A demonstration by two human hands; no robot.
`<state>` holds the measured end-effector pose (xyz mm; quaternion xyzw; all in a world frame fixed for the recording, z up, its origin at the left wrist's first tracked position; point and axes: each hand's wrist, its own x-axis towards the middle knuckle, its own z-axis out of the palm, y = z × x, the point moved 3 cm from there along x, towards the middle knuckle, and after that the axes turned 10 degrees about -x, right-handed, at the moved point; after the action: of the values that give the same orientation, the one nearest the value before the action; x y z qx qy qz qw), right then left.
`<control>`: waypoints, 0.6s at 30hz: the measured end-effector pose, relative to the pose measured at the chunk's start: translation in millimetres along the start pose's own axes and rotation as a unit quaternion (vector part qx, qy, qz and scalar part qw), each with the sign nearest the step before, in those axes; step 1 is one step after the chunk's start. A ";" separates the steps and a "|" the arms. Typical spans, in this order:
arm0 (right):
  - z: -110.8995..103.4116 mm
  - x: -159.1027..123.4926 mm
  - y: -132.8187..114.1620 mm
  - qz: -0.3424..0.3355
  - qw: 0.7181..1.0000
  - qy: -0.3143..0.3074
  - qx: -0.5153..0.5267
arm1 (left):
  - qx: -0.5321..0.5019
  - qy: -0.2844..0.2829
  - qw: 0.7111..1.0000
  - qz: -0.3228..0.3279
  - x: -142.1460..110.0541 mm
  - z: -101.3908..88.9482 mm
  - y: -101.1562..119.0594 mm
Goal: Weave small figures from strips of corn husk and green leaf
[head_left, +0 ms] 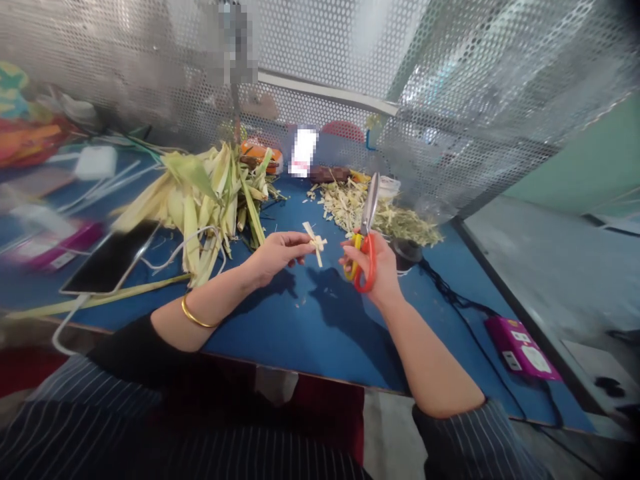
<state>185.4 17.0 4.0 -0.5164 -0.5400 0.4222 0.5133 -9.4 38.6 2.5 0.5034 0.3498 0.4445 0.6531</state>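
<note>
Between the thumb and fingers of my left hand (277, 257) is a small folded piece of corn husk (319, 245), with pale strips sticking out in several directions. My right hand (383, 267) holds scissors (369, 207) by their red and yellow handles. Their metal blades point up and away from me and look closed together. The scissors are a short way to the right of the husk piece, apart from it. Both hands are above the blue table (320, 333). Tiny husk scraps lie on the table below.
A heap of corn husks (200, 193) lies at left, cut husk bits (345, 207) at back right. A dark phone (115, 257) with a white cable is at left. A purple packet (523, 347) and black cables (450, 300) sit at right. Perforated metal sheeting (325, 87) stands behind.
</note>
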 end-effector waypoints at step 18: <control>13.0 -6.3 8.0 0.047 0.998 -0.046 -0.026 | -0.003 0.021 0.998 -0.066 -3.0 11.4 -14.7</control>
<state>173.1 12.7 -6.1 -0.5347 -0.5489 0.4547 0.4540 3.2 30.4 -8.9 0.4678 0.3948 0.4123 0.6748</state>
